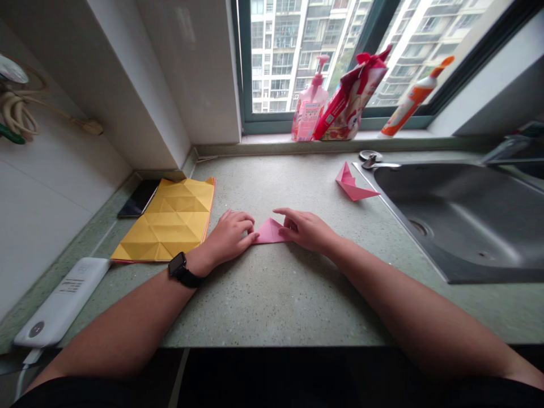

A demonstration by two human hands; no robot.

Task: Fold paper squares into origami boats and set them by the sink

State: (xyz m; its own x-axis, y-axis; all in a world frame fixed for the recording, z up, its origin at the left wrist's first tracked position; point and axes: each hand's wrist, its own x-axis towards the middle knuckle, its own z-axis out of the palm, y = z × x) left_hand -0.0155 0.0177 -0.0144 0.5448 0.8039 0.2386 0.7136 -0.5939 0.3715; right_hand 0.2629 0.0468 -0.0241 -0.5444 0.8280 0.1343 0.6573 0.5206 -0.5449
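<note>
Two bare hands bracketing a small pink paper triangle (270, 232) on a speckled countertop (272, 300)

Creased yellow paper sheet (172, 220) lying untouched at far left; left hand (227, 238) resting its curled fingers (244, 224), slightly apart, against the triangle's left tip; right hand (304, 229) pressing its spread fingers (289, 218) on the right edge, not clamping. Light, even pressure is best for keeping the paper from sliding. Folded pink paper piece (352, 184) sitting farther right, beside the steel sink (463, 221).
</note>
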